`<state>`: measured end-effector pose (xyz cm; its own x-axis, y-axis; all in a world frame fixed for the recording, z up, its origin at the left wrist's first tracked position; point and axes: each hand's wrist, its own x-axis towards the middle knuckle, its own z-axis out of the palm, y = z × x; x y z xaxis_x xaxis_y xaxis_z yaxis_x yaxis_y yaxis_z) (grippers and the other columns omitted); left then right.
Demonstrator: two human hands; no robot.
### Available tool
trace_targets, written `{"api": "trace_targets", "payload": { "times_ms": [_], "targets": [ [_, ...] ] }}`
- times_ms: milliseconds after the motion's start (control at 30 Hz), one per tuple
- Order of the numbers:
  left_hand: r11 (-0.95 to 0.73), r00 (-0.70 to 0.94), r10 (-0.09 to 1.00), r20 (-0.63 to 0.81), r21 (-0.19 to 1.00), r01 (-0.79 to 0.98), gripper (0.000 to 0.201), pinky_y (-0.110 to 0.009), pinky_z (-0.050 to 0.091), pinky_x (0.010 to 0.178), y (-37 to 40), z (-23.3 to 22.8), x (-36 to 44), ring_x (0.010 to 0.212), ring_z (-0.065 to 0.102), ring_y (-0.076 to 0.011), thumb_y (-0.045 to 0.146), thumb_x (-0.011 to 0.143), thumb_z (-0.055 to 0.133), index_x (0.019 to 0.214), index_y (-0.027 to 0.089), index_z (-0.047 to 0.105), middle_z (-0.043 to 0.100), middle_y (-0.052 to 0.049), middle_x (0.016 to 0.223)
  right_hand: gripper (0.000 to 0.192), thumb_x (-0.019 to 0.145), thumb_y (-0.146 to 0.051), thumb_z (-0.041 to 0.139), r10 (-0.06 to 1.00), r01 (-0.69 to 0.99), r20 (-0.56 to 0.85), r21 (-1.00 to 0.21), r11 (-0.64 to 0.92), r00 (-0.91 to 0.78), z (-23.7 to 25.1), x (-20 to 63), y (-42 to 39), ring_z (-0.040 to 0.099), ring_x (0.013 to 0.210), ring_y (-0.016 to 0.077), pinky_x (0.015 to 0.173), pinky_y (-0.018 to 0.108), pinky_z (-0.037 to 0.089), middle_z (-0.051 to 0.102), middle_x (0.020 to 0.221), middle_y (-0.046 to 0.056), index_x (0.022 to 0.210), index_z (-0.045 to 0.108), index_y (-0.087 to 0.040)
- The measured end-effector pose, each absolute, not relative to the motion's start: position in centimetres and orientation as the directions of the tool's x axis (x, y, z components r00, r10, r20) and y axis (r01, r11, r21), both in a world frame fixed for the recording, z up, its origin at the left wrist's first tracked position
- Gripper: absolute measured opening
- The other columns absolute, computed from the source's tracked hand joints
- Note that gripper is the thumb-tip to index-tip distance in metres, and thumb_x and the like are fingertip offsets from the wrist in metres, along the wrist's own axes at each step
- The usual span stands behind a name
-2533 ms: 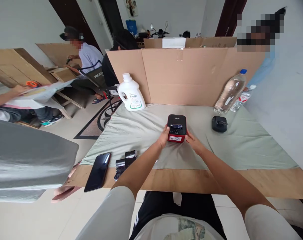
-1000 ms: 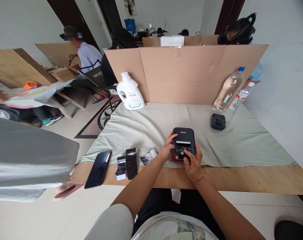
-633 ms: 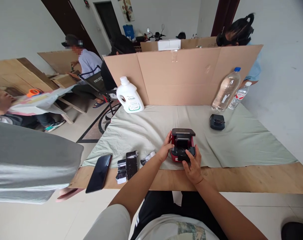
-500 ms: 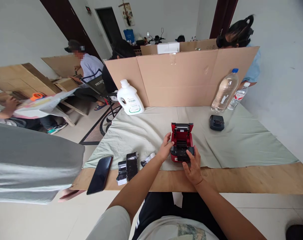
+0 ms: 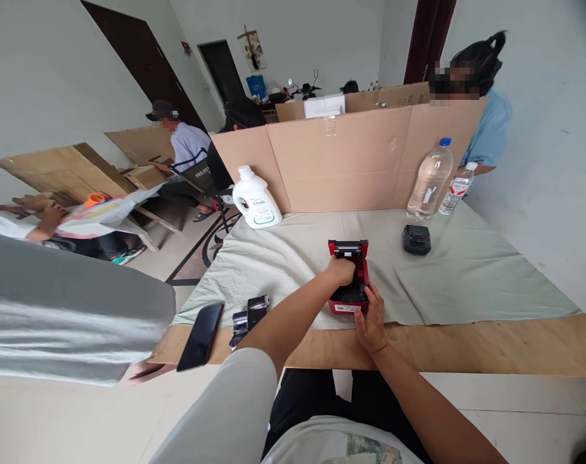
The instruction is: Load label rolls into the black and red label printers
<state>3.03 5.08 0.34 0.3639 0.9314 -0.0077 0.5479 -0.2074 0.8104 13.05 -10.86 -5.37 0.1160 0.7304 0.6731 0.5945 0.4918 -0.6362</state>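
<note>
Reaching into the small red-and-black label printer (image 5: 348,287), your left hand (image 5: 342,269) sits curled in its open compartment; whether it grips anything there is hidden. Your right hand (image 5: 369,320) lies open against the printer's front edge, bracing it near the table's front edge on the pale green cloth (image 5: 467,277). Pressing too hard could, I judge, strain the raised lid or slide the printer on the loose cloth. Counted: one printer, one black phone (image 5: 201,335), two clear bottles (image 5: 429,179), one white jug (image 5: 255,199).
</note>
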Motion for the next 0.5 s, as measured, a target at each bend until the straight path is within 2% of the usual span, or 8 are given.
{"api": "trace_targets", "payload": {
  "times_ms": [100,167,267,333,433,500],
  "targets": [
    [-0.18,0.319,0.948,-0.012,0.807,0.563,0.024,-0.054,0.005,0.109,5.2,0.4,3.7,0.119,0.047,-0.0421,0.017,0.055,0.075,0.043,0.02,0.054,0.065,-0.015,0.069,0.054,0.091,-0.035,0.039,0.731,0.596,0.673,-0.633,0.494,0.108,-5.4,13.1,-10.8,0.034,0.132,0.0291,0.105,0.056,0.033,0.031,0.145,0.014,0.142,0.027,-0.022],
    [-0.194,0.308,0.951,0.007,0.79,0.582,0.025,-0.052,0.01,0.11,4.7,1.0,3.6,0.115,0.05,-0.0408,0.018,0.054,0.077,0.043,0.02,0.054,0.066,-0.013,0.069,0.054,0.091,-0.034,0.039,0.727,0.601,0.678,-0.626,0.497,0.106,-5.4,13.2,-10.8,0.034,0.132,0.0291,0.105,0.056,0.033,0.032,0.145,0.014,0.142,0.027,-0.021],
    [-0.251,0.33,0.943,0.05,0.758,0.602,0.017,-0.048,0.029,0.104,3.4,2.6,2.2,0.105,0.057,-0.0373,0.015,0.049,0.079,0.056,0.02,0.064,0.068,-0.009,0.077,0.054,0.091,-0.035,0.04,0.711,0.606,0.695,-0.613,0.507,0.107,-5.5,13.3,-10.7,0.035,0.131,0.0297,0.104,0.056,0.034,0.033,0.144,0.015,0.142,0.028,-0.021],
    [-0.268,0.394,0.919,0.036,0.789,0.553,0.024,-0.044,0.04,0.093,2.6,4.0,0.3,0.093,0.061,-0.0327,0.016,0.048,0.079,0.07,0.019,0.069,0.068,-0.006,0.08,0.054,0.091,-0.035,0.04,0.704,0.608,0.702,-0.607,0.512,0.108,-5.6,13.3,-10.6,0.036,0.13,0.0302,0.103,0.056,0.034,0.034,0.143,0.015,0.141,0.029,-0.02],
    [-0.144,0.541,0.83,-0.138,0.883,0.446,0.034,-0.036,0.049,0.078,2.2,6.1,-4.6,0.078,0.063,-0.0236,0.026,0.055,0.077,0.086,0.017,0.07,0.068,-0.003,0.08,0.053,0.091,-0.034,0.039,0.702,0.612,0.705,-0.598,0.517,0.096,-5.8,13.3,-10.5,0.037,0.13,0.0306,0.102,0.056,0.034,0.034,0.143,0.016,0.141,0.029,-0.019],
    [-0.025,0.57,0.762,-0.309,0.865,0.501,0.04,-0.031,0.05,0.071,2.6,7.1,-9.0,0.076,0.063,-0.02,0.03,0.056,0.077,0.093,0.016,0.069,0.068,-0.003,0.084,0.053,0.091,-0.033,0.04,0.7,0.621,0.709,-0.588,0.518,0.087,-5.8,13.3,-10.5,0.036,0.13,0.031,0.102,0.057,0.034,0.035,0.142,0.017,0.14,0.03,-0.018]
  ]
}}
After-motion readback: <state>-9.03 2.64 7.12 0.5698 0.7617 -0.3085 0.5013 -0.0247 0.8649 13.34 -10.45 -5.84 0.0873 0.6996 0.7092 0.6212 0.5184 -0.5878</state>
